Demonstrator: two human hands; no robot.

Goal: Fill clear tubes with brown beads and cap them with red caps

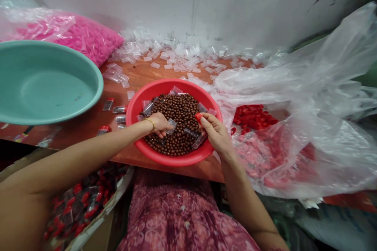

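A red basin on the wooden table holds many small brown balls and several clear plastic tubes. My left hand, with a gold bangle at the wrist, is closed on a small clear tube over the balls. My right hand pinches a red cap at its fingertips, and a clear tube lies against its palm side. The two hands are a short way apart above the basin.
A teal basin stands at the left, behind it a bag of pink pieces. Loose clear tubes litter the back by the wall. A large clear bag with red caps fills the right. A box of capped tubes sits lower left.
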